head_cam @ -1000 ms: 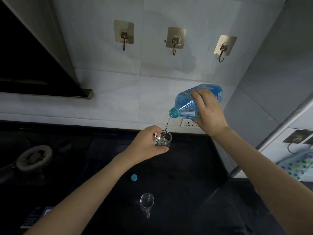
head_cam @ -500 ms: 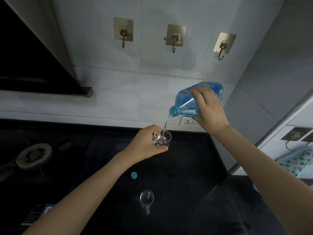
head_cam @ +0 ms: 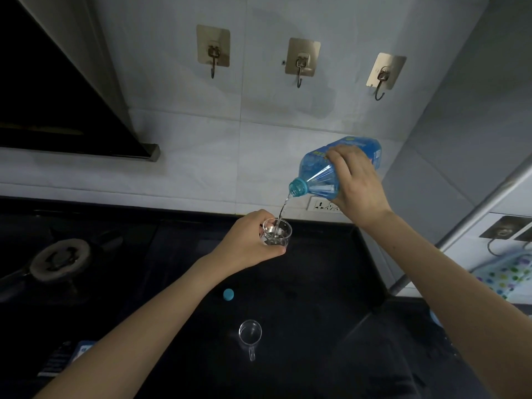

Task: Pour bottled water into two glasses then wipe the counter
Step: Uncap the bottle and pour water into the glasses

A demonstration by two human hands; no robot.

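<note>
Black worktop (head_cam: pixel 316 283) under a tiled wall. Nearest: empty handled glass (head_cam: pixel 250 332), upright. Beyond it: blue cap (head_cam: pixel 228 294), lying loose. Farther: left hand (head_cam: pixel 247 246), grip curled round a second glass (head_cam: pixel 277 232), catching a water stream. Farthest: right hand (head_cam: pixel 357 185), grip wrapped round the tilted blue bottle (head_cam: pixel 319 174).

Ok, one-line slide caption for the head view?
Right hand tips blue bottle, pouring water into glass held by left hand.
</note>
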